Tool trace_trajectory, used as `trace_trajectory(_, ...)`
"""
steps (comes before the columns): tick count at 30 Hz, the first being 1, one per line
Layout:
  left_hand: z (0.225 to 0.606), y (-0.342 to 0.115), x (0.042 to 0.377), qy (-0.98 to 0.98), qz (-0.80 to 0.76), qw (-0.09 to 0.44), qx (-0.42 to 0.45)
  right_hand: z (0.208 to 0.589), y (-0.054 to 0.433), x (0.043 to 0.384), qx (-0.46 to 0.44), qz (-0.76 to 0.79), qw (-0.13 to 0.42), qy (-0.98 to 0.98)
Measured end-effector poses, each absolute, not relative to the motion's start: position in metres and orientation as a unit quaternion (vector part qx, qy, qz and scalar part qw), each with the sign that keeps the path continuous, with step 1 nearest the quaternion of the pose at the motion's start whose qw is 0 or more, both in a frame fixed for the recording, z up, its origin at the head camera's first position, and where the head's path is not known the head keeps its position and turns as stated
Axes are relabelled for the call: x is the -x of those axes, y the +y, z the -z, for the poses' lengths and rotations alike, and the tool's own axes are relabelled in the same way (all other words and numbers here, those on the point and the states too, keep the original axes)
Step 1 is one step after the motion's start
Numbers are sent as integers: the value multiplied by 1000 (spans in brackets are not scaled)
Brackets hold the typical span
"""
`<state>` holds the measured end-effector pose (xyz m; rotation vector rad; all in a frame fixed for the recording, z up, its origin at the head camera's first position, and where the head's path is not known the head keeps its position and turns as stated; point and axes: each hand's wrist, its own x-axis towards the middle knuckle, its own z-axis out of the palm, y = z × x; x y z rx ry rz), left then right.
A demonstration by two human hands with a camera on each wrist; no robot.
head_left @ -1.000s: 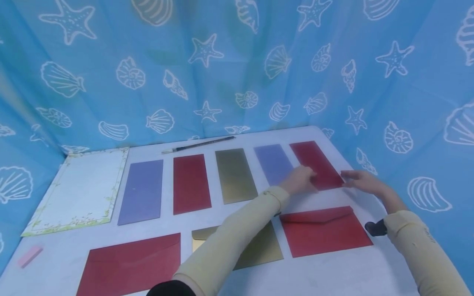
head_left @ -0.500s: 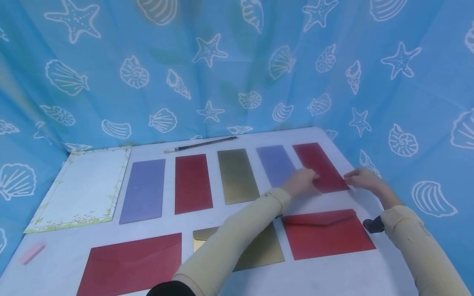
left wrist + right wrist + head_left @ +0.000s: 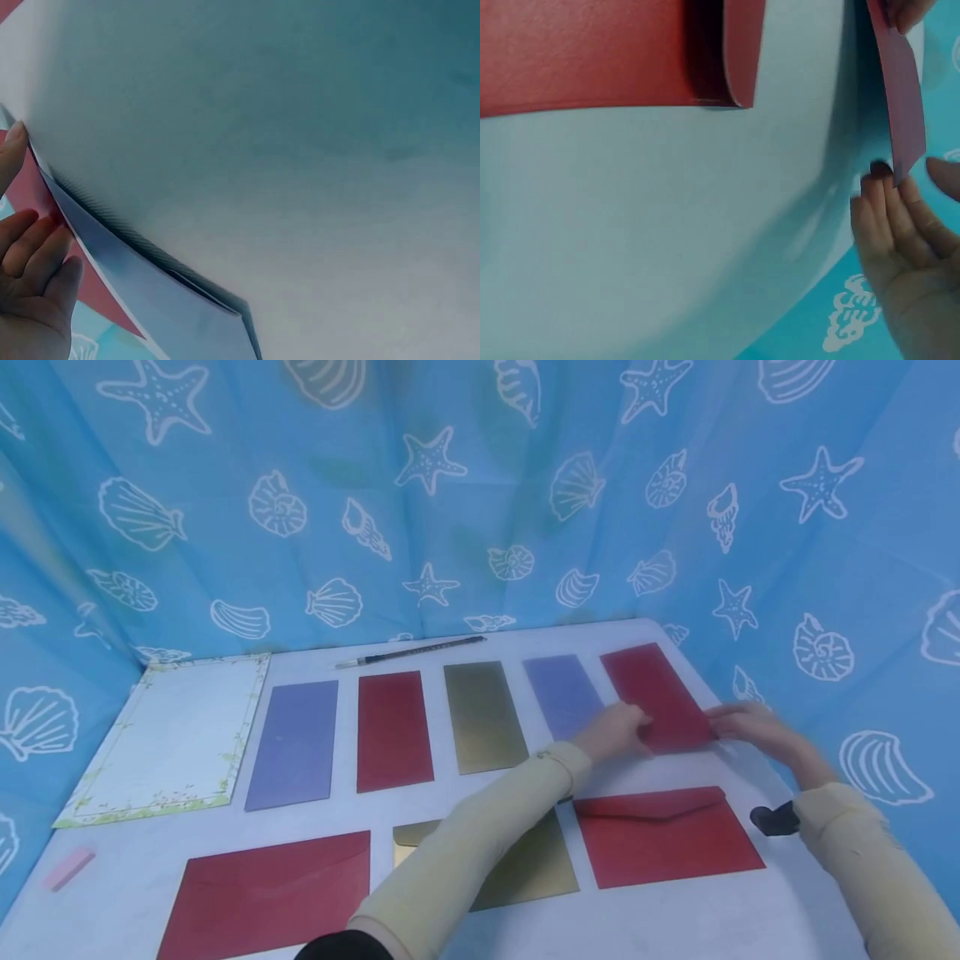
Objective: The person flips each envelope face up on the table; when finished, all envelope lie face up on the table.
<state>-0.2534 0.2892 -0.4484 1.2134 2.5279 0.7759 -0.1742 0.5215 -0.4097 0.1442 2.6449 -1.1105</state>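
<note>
Red envelope (image 3: pixel 662 692) is being handled between left hand (image 3: pixel 618 729), pinch unclear, and right hand (image 3: pixel 759 732), thumb spread, light even pressure being advised.

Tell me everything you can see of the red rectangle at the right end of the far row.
The red rectangle looks like smooth, plain paper or card, perhaps an envelope; no flap shows. It lies at a slant on the white table, right of a purple piece, with its near edge apparently lifted. The left hand grips it by its near left corner; the right hand is at its near right corner, contact unclear.
</note>
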Motion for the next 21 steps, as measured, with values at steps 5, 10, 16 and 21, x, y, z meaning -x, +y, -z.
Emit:
trace_trajectory(5, 440, 283, 246, 859, -258, 112, -428, 403, 522, 169, -29, 410, 122, 903)
trace_trajectory(10, 433, 277, 241, 853, -279, 119, -425, 393, 515, 162, -10, 422, 109, 900)
trace_trajectory(16, 427, 279, 239, 843, -325, 127, -409, 383, 498, 157, 25, 444, 96, 891)
trace_trajectory(21, 422, 280, 238, 840, -329, 110, -418, 375, 484, 157, 54, 469, 87, 877)
